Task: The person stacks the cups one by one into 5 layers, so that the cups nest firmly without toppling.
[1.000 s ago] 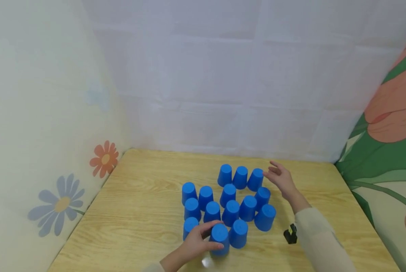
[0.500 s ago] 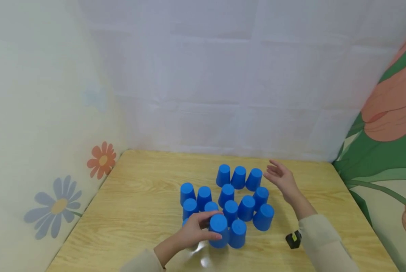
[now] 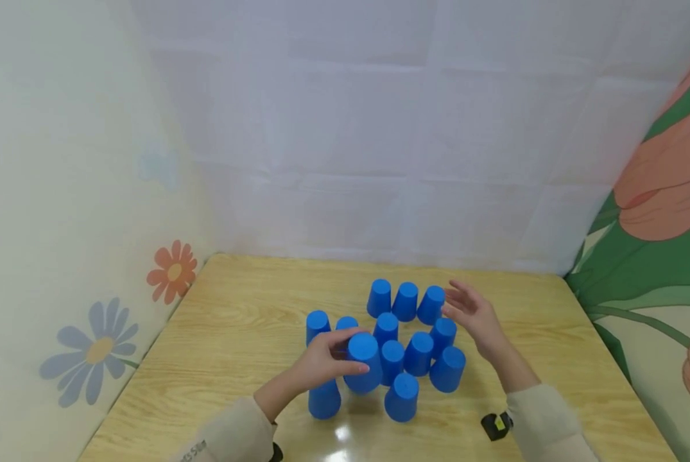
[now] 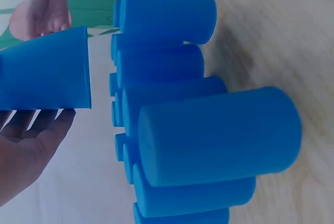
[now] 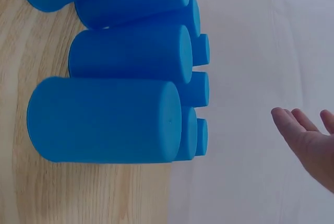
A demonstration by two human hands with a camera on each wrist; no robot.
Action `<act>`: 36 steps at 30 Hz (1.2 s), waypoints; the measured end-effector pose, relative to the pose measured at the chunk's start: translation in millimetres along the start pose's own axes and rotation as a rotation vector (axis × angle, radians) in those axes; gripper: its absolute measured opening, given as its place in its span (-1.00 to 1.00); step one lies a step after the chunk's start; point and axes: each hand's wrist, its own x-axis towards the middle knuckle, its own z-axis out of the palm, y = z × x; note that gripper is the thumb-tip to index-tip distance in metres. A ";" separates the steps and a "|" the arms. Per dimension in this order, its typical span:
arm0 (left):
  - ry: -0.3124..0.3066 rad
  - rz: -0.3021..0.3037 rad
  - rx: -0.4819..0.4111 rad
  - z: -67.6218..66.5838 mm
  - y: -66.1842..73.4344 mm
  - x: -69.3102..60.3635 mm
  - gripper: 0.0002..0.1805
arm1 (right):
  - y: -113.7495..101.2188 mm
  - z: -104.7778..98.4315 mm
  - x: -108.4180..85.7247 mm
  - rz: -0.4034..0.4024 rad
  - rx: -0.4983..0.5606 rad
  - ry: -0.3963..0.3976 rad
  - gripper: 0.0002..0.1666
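Observation:
My left hand [image 3: 317,363] grips an upside-down blue cup [image 3: 364,364] between thumb and fingers, above the left part of a group of upside-down blue cups. In the left wrist view the gripped cup [image 4: 47,72] is off the table, its rim clear of the other cups. My right hand [image 3: 480,322] is beside the right end of the back row, near a cup [image 3: 431,305], with its fingers loosely extended and nothing held. The right wrist view shows that hand [image 5: 308,145] apart from the cups. Some cups are hidden behind the left hand.
A blue cup [image 3: 402,398] stands at the front of the group, and another [image 3: 324,400] is just under the left wrist. A small black object [image 3: 495,426] lies by the right sleeve. White cloth [image 3: 321,128] hangs behind the wooden table [image 3: 235,308].
My left hand has lifted the gripped cup and carried it back and slightly left, away from the front cup beside it. My right hand has shifted slightly left and down.

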 end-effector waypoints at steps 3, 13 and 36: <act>0.024 0.006 0.027 -5.5 1.2 4.4 -0.40 | 1.2 2.3 -5.2 -0.025 0.013 -0.009 -0.27; 0.109 -0.040 -0.005 -23.0 5.7 19.0 -0.40 | 12.0 14.3 -25.7 -0.011 0.062 -0.006 -0.34; 0.289 -0.084 0.065 -46.5 1.5 59.3 -0.39 | 39.5 53.9 -63.5 0.112 0.186 -0.015 -0.34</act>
